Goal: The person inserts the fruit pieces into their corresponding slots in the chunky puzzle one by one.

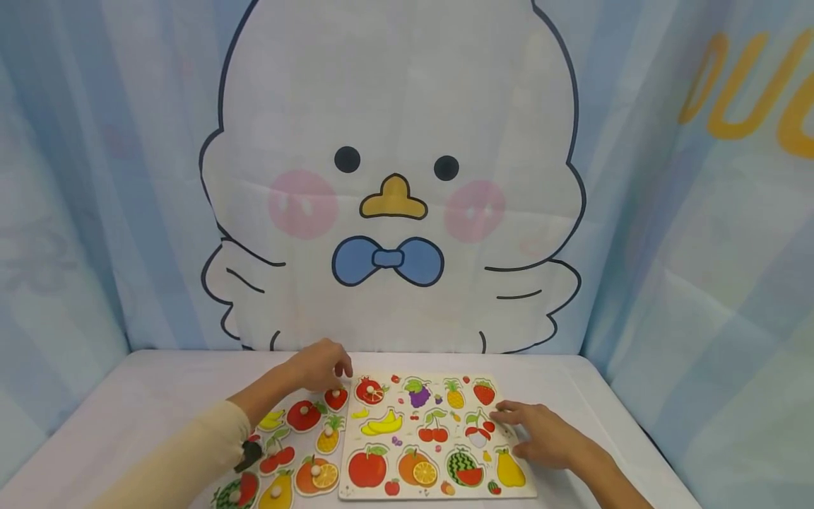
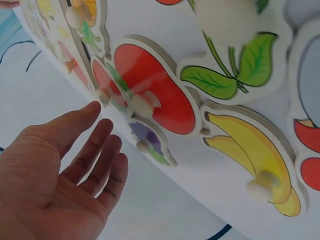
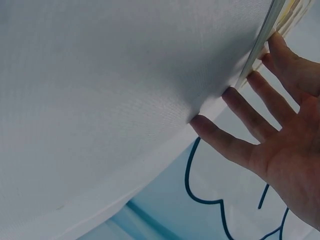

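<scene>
My left hand point(image 1: 321, 364) hovers at the far end of the loose fruit pieces, by the board's upper left corner. Its fingers point(image 2: 102, 162) are loosely bent and hold nothing. Closest to it are a strawberry piece point(image 1: 335, 400) and, in the left wrist view, a grape piece point(image 2: 150, 137) with a wooden knob. A flat puzzle board point(image 1: 416, 493) printed with fruit lies before me. A knob shows on the pomegranate point(image 1: 367, 396) at its upper left. My right hand point(image 1: 547, 435) rests at the board's right edge, fingertips spread along the edge and table.
Left of the board lie several knobbed pieces, among them a red fruit point(image 1: 299, 418), a pineapple point(image 1: 326, 442), an orange point(image 1: 307, 481), a pear point(image 1: 280, 499) and bananas point(image 1: 270, 424). A white cloth covers the table point(image 1: 191, 375). A curtain with a cartoon bird point(image 1: 394, 304) hangs behind.
</scene>
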Available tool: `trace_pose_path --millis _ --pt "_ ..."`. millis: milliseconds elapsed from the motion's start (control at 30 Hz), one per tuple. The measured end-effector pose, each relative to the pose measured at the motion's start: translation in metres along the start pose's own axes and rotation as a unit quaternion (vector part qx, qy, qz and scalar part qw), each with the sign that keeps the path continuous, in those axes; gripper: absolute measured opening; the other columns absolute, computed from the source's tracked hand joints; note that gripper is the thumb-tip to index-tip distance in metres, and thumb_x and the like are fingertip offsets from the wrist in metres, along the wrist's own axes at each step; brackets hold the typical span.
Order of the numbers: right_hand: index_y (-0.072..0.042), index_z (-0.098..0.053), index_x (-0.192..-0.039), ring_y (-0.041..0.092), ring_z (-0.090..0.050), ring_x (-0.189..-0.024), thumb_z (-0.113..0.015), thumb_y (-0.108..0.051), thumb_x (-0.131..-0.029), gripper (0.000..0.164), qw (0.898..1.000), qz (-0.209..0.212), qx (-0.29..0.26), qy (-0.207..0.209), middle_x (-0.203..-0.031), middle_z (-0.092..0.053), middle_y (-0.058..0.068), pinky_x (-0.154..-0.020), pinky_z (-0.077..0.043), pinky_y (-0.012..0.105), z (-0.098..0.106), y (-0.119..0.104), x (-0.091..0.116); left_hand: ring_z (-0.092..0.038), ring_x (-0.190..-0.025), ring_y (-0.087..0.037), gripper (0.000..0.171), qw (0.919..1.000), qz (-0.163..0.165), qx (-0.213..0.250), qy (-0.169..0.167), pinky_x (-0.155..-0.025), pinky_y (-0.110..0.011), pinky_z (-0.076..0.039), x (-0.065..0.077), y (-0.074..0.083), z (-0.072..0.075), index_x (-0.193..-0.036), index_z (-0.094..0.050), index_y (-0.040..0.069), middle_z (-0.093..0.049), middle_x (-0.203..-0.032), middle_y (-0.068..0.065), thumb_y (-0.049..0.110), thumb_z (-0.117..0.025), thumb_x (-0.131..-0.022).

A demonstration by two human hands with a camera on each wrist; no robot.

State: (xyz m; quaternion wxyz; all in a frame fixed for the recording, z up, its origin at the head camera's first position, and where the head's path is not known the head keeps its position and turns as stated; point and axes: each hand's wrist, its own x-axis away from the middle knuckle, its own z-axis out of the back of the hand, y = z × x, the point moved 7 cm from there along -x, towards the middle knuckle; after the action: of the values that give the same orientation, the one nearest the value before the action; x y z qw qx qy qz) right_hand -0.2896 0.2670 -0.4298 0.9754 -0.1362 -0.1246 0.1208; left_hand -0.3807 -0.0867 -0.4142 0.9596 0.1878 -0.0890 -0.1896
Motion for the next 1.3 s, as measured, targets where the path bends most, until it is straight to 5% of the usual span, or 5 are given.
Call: trace_pose_path --millis 1300 --pt "-0.023 -0.062 -0.129 0.033 -0.049 -0.122 -0.077 -0.011 -0.077 0.055 1.0 0.016 0.002 0.005 -0.138 -0.052 0.003 -0.098 -0.039 0.059 -0.002 -0.001 -0.002 -0.055 -0.076 -0.016 0.018 0.9992 0.011 0.034 0.015 -0.071 -0.029 -0.055 0.003 -0.038 0.003 -0.092 -0.072 0.013 -0.062 -0.084 0.0 0.004 -0.077 -0.077"
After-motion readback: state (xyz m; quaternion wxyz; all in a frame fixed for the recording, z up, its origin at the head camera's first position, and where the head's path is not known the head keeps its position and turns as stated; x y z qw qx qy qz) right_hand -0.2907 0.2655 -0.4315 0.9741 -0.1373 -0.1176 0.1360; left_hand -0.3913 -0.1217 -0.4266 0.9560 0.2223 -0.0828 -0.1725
